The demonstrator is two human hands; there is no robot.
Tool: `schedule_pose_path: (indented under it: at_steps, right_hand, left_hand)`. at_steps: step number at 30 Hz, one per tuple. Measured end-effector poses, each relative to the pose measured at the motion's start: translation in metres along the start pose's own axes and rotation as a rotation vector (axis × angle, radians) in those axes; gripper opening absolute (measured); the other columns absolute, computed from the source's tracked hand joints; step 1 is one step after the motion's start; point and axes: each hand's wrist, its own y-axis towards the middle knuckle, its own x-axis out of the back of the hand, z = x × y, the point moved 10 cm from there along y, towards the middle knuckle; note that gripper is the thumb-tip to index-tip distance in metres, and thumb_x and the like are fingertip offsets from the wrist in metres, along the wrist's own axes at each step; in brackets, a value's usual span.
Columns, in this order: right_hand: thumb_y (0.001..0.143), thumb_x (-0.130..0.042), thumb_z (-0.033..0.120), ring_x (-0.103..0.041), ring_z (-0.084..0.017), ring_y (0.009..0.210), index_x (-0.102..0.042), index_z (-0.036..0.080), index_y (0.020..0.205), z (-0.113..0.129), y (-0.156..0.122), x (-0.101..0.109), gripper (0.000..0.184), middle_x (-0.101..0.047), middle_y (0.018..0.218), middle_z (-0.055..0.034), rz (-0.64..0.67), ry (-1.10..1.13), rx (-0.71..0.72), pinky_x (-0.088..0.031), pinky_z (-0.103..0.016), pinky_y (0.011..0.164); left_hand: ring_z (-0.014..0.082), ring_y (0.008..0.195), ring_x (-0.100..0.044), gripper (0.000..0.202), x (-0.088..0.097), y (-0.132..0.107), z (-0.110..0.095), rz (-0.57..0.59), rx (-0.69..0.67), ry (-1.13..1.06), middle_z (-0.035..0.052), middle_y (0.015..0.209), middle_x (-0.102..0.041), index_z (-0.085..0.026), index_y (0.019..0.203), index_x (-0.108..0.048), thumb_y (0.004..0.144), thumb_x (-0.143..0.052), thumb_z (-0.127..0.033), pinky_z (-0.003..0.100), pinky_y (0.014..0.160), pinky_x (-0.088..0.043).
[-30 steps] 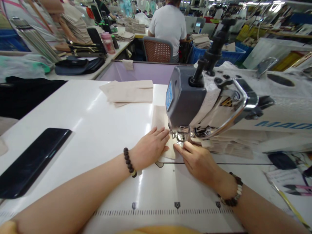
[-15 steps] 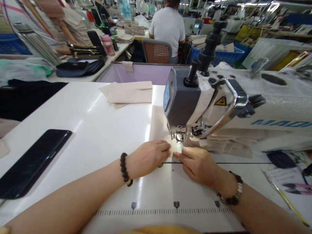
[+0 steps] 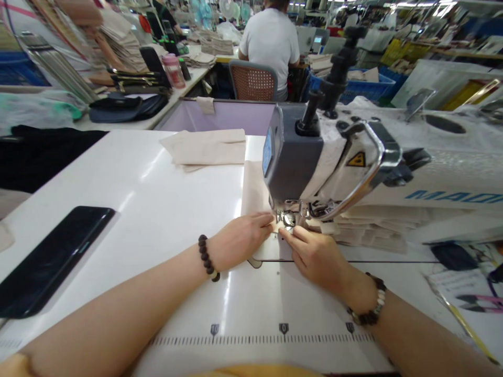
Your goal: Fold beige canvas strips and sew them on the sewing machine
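Beige fabric [image 3: 255, 191], white table [image 3: 157, 173], black phone [image 3: 51, 262]

Matt grey plastic housing [image 3: 293, 157] caps an industrial sewing machine [image 3: 444, 178], its polished chrome guard [image 3: 377, 157] and bright steel presser foot [image 3: 286, 218] gleaming above a strip of matt beige cloth [image 3: 255, 191] on a smooth, glossy white table [image 3: 157, 178]. More of the same cloth [image 3: 206, 147] lies folded nearby, and a phone [image 3: 51, 262] shows a glossy black face. Dark, wood-like beads [image 3: 204, 256] shine softly; beyond stand a woven cane chair back [image 3: 253, 82] and a blue plastic crate [image 3: 367, 84].
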Motion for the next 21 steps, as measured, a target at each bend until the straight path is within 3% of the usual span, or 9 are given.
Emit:
schedule_pose_path:
  at_steps: [5,13,21]
  right_hand:
    - [0.077,-0.043,0.011,-0.055,-0.014,0.064,-0.056,0.011,0.115,-0.002,0.001,-0.002,0.04,-0.061,0.08,-0.005,0.026,-0.017,-0.039,-0.037,-0.025,0.052]
    - [0.077,-0.043,0.011,-0.055,-0.015,0.064,-0.056,0.011,0.114,-0.002,0.002,-0.001,0.04,-0.062,0.081,-0.0048,0.022,-0.02,-0.043,-0.037,-0.025,0.051]
    - [0.077,-0.043,0.011,-0.055,-0.014,0.064,-0.056,0.012,0.115,-0.004,0.001,-0.003,0.04,-0.062,0.083,-0.0055,0.037,-0.003,-0.059,-0.038,-0.024,0.052]
  left_hand:
    - [0.0137,0.095,-0.055,0.02,0.003,0.008,0.006,0.032,0.045,0.027,0.0074,0.097,-0.058,-0.01,0.091,-0.057,0.091,-0.037,-0.009,0.025,0.09,-0.044]
    - [0.0159,0.106,-0.051,0.023,0.003,0.009,0.008,0.046,0.057,0.079,0.01,0.102,-0.058,-0.008,0.099,-0.057,0.092,-0.035,-0.011,0.028,0.095,-0.04]
    - [0.0189,0.097,-0.052,0.018,0.004,0.007,0.011,0.033,0.111,0.149,0.008,0.097,-0.057,-0.012,0.095,-0.058,0.091,-0.042,-0.018,0.032,0.087,-0.043]
